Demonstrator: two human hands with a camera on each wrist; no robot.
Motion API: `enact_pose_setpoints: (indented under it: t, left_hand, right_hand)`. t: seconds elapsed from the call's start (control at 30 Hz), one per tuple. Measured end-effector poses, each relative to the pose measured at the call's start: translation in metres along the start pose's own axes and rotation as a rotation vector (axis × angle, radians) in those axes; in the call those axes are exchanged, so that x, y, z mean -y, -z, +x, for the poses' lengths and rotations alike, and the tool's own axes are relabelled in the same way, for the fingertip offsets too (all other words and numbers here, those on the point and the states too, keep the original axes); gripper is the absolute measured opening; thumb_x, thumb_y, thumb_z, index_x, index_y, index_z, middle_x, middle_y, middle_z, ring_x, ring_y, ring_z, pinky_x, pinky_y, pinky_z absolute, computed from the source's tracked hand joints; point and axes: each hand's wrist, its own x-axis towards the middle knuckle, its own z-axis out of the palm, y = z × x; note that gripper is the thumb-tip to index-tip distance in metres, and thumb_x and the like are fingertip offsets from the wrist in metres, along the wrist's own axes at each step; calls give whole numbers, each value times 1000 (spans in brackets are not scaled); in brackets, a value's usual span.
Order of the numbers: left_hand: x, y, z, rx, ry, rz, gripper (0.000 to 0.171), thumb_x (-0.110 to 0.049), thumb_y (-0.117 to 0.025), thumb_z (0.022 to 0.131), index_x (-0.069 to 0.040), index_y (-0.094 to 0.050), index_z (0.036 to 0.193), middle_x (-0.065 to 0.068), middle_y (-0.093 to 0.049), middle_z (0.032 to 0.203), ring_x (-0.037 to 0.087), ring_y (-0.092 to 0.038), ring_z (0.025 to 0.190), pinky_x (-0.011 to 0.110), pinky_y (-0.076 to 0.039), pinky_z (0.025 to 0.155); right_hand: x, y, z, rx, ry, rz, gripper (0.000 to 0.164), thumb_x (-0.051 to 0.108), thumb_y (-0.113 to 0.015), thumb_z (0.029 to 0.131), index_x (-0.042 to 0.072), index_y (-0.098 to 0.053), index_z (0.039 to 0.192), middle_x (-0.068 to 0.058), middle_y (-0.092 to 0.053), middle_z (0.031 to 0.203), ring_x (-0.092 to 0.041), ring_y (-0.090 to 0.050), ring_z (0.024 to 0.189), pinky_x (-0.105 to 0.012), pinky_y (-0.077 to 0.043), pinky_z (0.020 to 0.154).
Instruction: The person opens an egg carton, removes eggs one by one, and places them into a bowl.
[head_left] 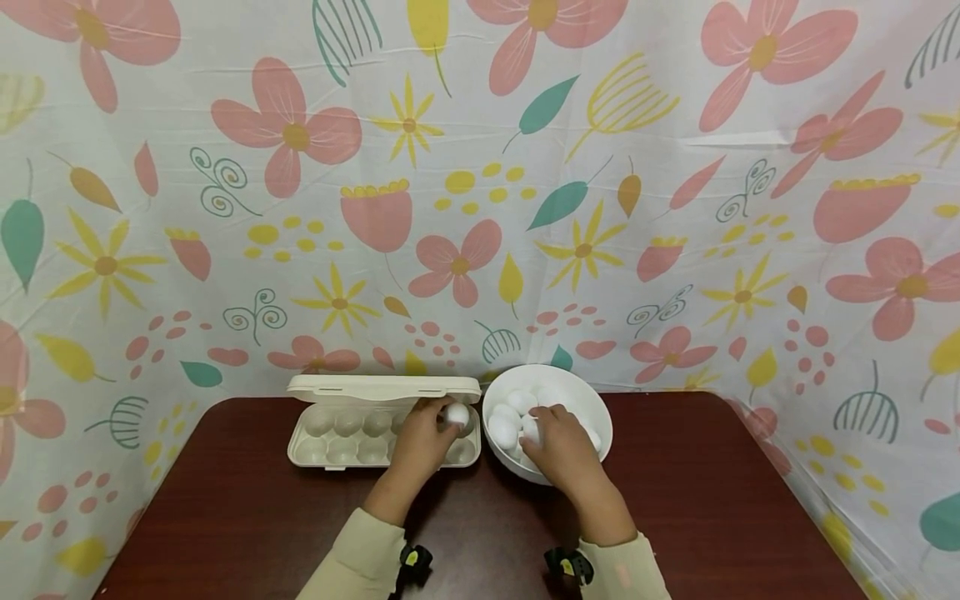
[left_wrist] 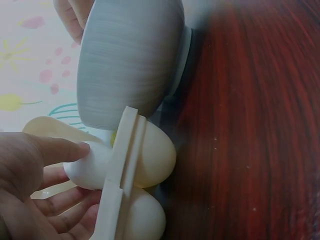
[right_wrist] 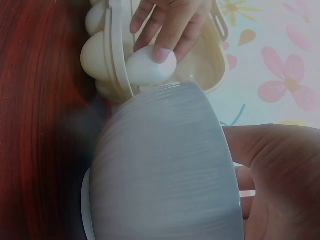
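A cream egg carton (head_left: 294, 446) lies on the table with its lid (head_left: 384, 387) raised at the back. At its right end my left hand (head_left: 417, 442) pinches a white egg (head_left: 457, 413) between thumb and fingers; in the left wrist view this egg (left_wrist: 90, 167) is low at the carton's rim (left_wrist: 116, 175). Right beside the carton stands a white bowl (head_left: 602, 407) with several white eggs (head_left: 504, 427) inside. My right hand (head_left: 566, 450) reaches over its rim, thumb and fingers around an egg (head_left: 531, 429). In the right wrist view the bowl's wall (right_wrist: 165, 165) hides those fingertips.
The dark reddish-brown table (head_left: 480, 533) extends to both sides and in front of the carton and bowl. A flower-printed cloth (head_left: 465, 167) hangs directly behind the table's back edge. Black wrist straps (head_left: 415, 562) are on both sleeves.
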Motion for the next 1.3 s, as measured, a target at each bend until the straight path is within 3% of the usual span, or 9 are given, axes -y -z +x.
enact_pose_setpoints:
  t: [0.3, 0.67, 0.83, 1.03, 1.3]
  left_hand:
    - [-3, 11, -6, 35, 32, -52, 39, -18, -78, 88, -6, -69, 124, 14, -66, 117, 25, -68, 99, 40, -57, 82]
    - [-11, 31, -20, 75, 39, -116, 39, -17, -80, 86, -5, -68, 122, 13, -66, 113, 25, -69, 95, 40, -57, 83]
    - [-17, 36, -28, 86, 11, -156, 38, -18, -79, 87, -8, -69, 122, 8, -67, 115, 21, -69, 96, 33, -58, 81]
    - [-27, 45, -35, 81, -15, -188, 34, -16, -80, 86, -10, -68, 118, 6, -67, 109, 18, -69, 91, 27, -58, 77]
    - [-38, 57, -43, 92, -11, -217, 32, -20, -78, 89, -12, -68, 118, 3, -67, 107, 16, -67, 91, 32, -60, 80]
  right_hand:
    - [4, 4, -1, 6, -10, -2, 43, 25, -78, 87, 1, -67, 122, -21, -64, 120, -39, -63, 111, -52, -52, 97]
    - [7, 10, -2, -104, 39, 66, 41, 23, -75, 89, 3, -66, 124, -20, -62, 123, -37, -61, 116, -51, -50, 100]
    - [12, 13, -5, -145, 104, 114, 41, 21, -76, 89, 5, -65, 126, -18, -62, 124, -35, -62, 116, -49, -52, 99]
    - [23, 14, -9, -133, 212, 177, 44, 21, -78, 88, 9, -63, 129, -13, -61, 125, -29, -63, 117, -47, -53, 98]
    - [39, 11, -14, -95, 359, 234, 51, 22, -80, 87, 14, -61, 134, -3, -60, 128, -20, -63, 116, -41, -55, 95]
